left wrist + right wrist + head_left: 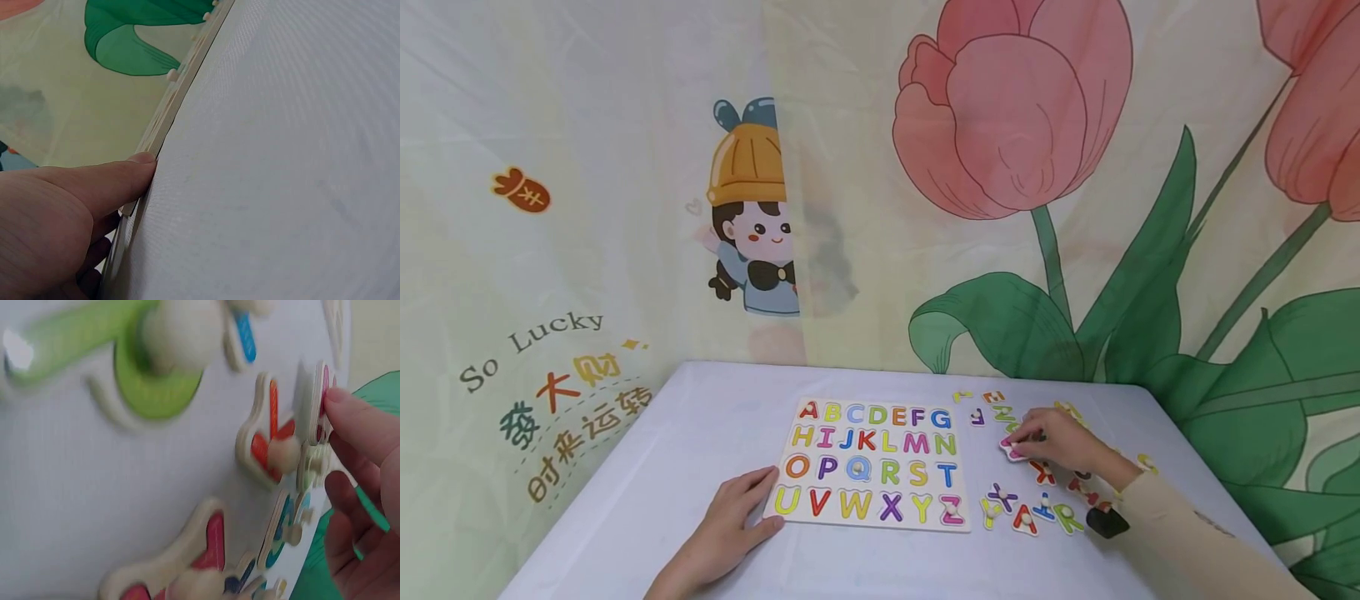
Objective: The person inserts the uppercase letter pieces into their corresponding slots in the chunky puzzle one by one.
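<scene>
Your letter pieces [156, 397] look wooden, with glossy painted faces. Matt, finely textured cloth [281, 156] covers your counter [647, 467].

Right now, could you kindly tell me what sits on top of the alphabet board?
On the alphabet board I can see a knobbed A piece, Q piece and Z piece. What lies directly beneath them is covered.

Left hand [722, 523], left in the scene: thumb [115, 185] extended, spread apart from the fingers [751, 485]; bare left wrist [672, 575] lies at the near side. Right hand [1063, 439], right and farther: thumb and fingers set in a pinch; sleeved right forearm [1195, 537] slants from near right
</scene>
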The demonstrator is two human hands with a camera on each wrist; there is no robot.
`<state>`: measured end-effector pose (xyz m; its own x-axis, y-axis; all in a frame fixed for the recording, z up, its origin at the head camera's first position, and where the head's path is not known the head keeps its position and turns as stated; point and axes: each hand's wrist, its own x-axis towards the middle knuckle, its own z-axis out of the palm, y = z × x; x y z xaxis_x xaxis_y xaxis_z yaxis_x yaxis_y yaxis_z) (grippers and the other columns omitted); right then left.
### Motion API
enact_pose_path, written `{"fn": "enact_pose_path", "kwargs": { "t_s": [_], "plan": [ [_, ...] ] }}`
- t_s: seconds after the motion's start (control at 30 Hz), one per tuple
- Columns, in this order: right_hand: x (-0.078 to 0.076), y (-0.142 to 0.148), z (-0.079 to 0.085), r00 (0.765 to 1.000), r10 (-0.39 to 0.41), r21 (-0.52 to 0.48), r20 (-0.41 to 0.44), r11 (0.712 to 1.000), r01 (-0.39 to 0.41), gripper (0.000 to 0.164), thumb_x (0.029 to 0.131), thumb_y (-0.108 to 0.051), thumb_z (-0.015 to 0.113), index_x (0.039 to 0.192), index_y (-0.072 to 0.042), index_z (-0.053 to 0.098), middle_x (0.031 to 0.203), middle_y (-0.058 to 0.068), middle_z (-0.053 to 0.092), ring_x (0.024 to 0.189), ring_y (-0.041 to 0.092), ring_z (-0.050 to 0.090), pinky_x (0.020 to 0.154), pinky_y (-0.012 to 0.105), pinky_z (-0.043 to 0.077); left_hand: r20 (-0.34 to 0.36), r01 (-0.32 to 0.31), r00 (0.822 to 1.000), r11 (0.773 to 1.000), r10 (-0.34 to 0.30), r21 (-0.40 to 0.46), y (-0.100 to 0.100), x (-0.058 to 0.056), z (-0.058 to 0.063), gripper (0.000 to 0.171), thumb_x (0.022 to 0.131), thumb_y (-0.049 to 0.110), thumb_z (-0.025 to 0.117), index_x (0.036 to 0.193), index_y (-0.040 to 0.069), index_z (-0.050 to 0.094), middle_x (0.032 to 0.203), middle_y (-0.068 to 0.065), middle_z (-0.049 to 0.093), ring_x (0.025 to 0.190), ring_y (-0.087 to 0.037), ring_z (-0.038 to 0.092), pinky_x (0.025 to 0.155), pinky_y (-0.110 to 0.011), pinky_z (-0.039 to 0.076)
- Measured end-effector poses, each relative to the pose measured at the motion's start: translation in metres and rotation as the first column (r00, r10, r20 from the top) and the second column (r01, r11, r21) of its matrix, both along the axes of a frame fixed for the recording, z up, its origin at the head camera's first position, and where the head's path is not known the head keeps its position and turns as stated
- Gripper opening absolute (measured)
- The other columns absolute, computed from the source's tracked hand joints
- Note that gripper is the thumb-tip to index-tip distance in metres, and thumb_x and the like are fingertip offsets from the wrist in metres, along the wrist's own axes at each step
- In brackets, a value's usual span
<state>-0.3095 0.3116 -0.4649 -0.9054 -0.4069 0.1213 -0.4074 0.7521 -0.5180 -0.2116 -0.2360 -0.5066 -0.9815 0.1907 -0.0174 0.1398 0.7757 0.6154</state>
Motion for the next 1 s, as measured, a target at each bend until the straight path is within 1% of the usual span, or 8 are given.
{"fn": "enact_pose_path", "kwargs": {
  "t_s": [0.1, 0.23, 0.37, 0.53, 0.6, 0.7, 0.87, 1.0],
  "plan": [
    [0.005, -0.007, 0.0, 0.999, -0.036, -0.028, -0.018, 0.999, 0.036, 0.012, 0.092, -0.021, 0.086, 0.102, -0.014, 0.086, 0.086, -0.009, 0.067, 0.077, 0.01, 0.055, 0.065, 0.024, 0.049, -0.003, 0.001, 1.0, 1.0, -0.001, 0.0, 0.0, 0.001, 0.0, 0.082, 0.095, 0.046, 0.078, 0.162, 0.01, 0.046, 0.167, -0.005, 0.041, 0.154, -0.035, 0.03, 0.122, -0.063, 0.032],
    [0.015, -0.02, -0.003, 0.991, -0.134, -0.046, 0.02, 0.99, 0.135, 0.012, 0.091, -0.023, 0.087, 0.1, -0.015, 0.085, 0.085, -0.007, 0.067, 0.075, 0.012, 0.054, 0.061, 0.024, 0.048, -0.008, 0.003, 1.0, 1.0, -0.003, 0.002, 0.0, 0.001, 0.0, 0.082, 0.095, 0.047, 0.078, 0.161, 0.01, 0.046, 0.167, -0.005, 0.042, 0.153, -0.035, 0.03, 0.121, -0.064, 0.033],
    [0.022, -0.034, -0.007, 0.962, -0.267, -0.057, 0.057, 0.961, 0.27, 0.013, 0.09, -0.025, 0.087, 0.097, -0.015, 0.085, 0.086, -0.005, 0.068, 0.075, 0.013, 0.057, 0.055, 0.025, 0.05, -0.005, 0.006, 1.0, 1.0, -0.006, 0.007, -0.001, 0.0, 0.0, 0.082, 0.095, 0.047, 0.077, 0.161, 0.01, 0.046, 0.167, -0.005, 0.041, 0.154, -0.035, 0.03, 0.121, -0.064, 0.033],
    [0.028, -0.043, -0.014, 0.924, -0.378, -0.064, 0.067, 0.922, 0.382, 0.014, 0.089, -0.024, 0.088, 0.099, -0.014, 0.084, 0.087, -0.001, 0.067, 0.075, 0.016, 0.058, 0.053, 0.025, 0.051, -0.003, 0.007, 1.0, 1.0, -0.007, 0.009, -0.001, 0.0, -0.001, 0.082, 0.096, 0.047, 0.077, 0.162, 0.011, 0.046, 0.168, -0.004, 0.04, 0.154, -0.034, 0.029, 0.123, -0.063, 0.031],
    [0.029, -0.045, -0.016, 0.921, -0.385, -0.051, 0.052, 0.92, 0.388, 0.015, 0.089, -0.024, 0.088, 0.1, -0.014, 0.084, 0.087, -0.001, 0.067, 0.076, 0.016, 0.058, 0.055, 0.024, 0.051, -0.006, 0.008, 1.0, 1.0, -0.008, 0.01, -0.001, 0.0, -0.001, 0.081, 0.096, 0.046, 0.077, 0.162, 0.011, 0.046, 0.168, -0.004, 0.04, 0.155, -0.034, 0.029, 0.123, -0.063, 0.031],
    [0.028, -0.043, -0.017, 0.929, -0.367, -0.041, 0.048, 0.928, 0.369, 0.016, 0.09, -0.025, 0.088, 0.1, -0.015, 0.084, 0.088, -0.002, 0.066, 0.077, 0.015, 0.058, 0.056, 0.023, 0.052, -0.012, 0.009, 1.0, 1.0, -0.009, 0.008, 0.0, 0.0, 0.0, 0.081, 0.096, 0.046, 0.077, 0.162, 0.011, 0.046, 0.167, -0.004, 0.041, 0.154, -0.035, 0.029, 0.122, -0.063, 0.031],
    [0.022, -0.034, -0.012, 0.966, -0.253, -0.033, 0.056, 0.966, 0.255, 0.016, 0.09, -0.025, 0.087, 0.102, -0.016, 0.084, 0.089, -0.004, 0.065, 0.078, 0.014, 0.058, 0.056, 0.024, 0.053, -0.012, 0.008, 1.0, 1.0, -0.008, 0.002, 0.001, 0.0, 0.0, 0.082, 0.096, 0.046, 0.077, 0.162, 0.01, 0.046, 0.167, -0.005, 0.041, 0.154, -0.035, 0.029, 0.122, -0.064, 0.032],
    [0.015, -0.025, -0.006, 0.99, -0.138, -0.016, 0.036, 0.99, 0.138, 0.015, 0.092, -0.02, 0.086, 0.106, -0.016, 0.084, 0.092, -0.007, 0.066, 0.083, 0.013, 0.058, 0.066, 0.023, 0.053, -0.012, 0.009, 1.0, 1.0, -0.009, 0.005, 0.001, 0.0, 0.0, 0.081, 0.096, 0.045, 0.078, 0.162, 0.01, 0.046, 0.167, -0.005, 0.041, 0.153, -0.035, 0.029, 0.122, -0.063, 0.032]
  ]
}}
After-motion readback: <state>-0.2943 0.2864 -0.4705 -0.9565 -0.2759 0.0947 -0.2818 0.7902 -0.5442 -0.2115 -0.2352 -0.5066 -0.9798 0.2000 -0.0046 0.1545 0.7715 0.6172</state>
